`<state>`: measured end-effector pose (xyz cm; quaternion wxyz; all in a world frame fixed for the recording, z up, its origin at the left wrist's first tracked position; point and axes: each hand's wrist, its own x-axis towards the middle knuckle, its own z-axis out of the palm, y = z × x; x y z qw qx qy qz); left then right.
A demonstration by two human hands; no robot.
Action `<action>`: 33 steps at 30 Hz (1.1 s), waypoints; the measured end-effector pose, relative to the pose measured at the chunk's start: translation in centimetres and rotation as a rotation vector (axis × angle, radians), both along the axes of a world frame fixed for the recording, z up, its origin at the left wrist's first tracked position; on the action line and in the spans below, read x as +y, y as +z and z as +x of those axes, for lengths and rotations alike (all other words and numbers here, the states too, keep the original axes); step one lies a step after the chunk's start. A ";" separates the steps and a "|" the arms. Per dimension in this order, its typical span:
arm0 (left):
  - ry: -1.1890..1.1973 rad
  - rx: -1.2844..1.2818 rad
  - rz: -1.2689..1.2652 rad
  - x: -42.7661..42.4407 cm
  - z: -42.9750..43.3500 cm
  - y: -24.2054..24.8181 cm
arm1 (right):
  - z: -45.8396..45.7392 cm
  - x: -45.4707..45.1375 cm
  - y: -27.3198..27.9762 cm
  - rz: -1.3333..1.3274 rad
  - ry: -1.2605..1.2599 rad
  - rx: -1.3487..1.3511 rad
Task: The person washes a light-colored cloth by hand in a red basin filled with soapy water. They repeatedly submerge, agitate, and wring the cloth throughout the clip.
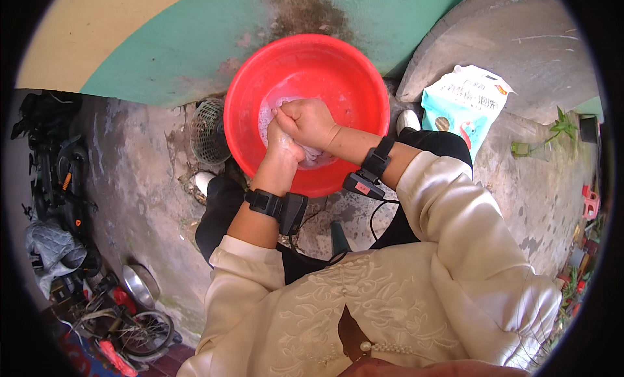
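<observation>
A red plastic basin (pixel 360 79) stands before me by the painted wall, with sudsy water in its bottom. Over the water my left hand (pixel 283 138) and my right hand (pixel 309 121) press together, fingers curled. A wet whitish cloth (pixel 314 155) shows just below them and dips into the suds; how far it runs up between my palms is hidden. Which arm is which I judge by the side each enters from. Each wrist bears a black strapped device with a cable.
A white and teal printed pouch (pixel 458 104) stands right of the basin, near my knee. Left of the basin lies a green plastic basket (pixel 209 131). A metal bowl (pixel 140 285), a bicycle wheel (pixel 146 333) and a potted plant (pixel 521 149) are farther out.
</observation>
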<state>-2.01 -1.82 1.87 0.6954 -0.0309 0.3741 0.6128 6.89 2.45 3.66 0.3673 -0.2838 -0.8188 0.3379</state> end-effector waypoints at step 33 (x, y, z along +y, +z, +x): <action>0.008 0.033 -0.029 -0.1 -0.2 -1.7 | 0.0 -0.6 1.3 -0.154 -0.074 0.073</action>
